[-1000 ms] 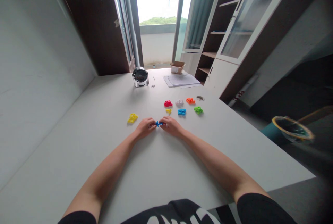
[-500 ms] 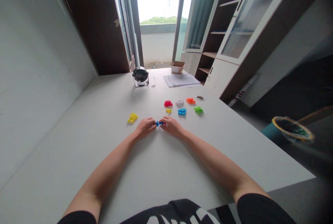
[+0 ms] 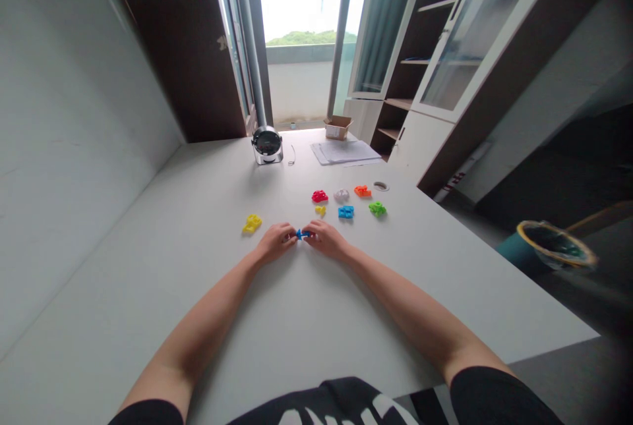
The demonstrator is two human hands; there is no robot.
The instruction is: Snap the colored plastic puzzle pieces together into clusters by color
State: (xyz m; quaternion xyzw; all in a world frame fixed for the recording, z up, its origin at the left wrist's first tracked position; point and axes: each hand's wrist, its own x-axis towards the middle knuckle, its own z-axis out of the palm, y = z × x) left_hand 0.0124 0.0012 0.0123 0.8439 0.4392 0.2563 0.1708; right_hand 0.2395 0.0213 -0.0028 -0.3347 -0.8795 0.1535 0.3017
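Between my two hands are small dark blue plastic pieces [image 3: 299,234], close above or on the white table [image 3: 316,319]. My left hand [image 3: 275,242] is closed, its fingertips pinching the blue from the left. From the right, my right hand [image 3: 324,239] pinches it too, fingers curled over. The fingers hide most of the blue, so whether it is one piece or two joined ones I cannot tell. Left of my left hand lies a yellow plastic piece [image 3: 252,223]. Just beyond my right hand are a small yellow piece [image 3: 320,211] and a lighter blue piece [image 3: 345,212].
Farther back lie red [image 3: 320,196], white [image 3: 341,195], orange [image 3: 362,191] and green [image 3: 377,209] pieces, plus a tape roll [image 3: 381,186]. A round lamp-like device [image 3: 268,143], papers [image 3: 346,153] and an open carton [image 3: 338,128] stand at the far end. A bin [image 3: 556,247] is right of the table.
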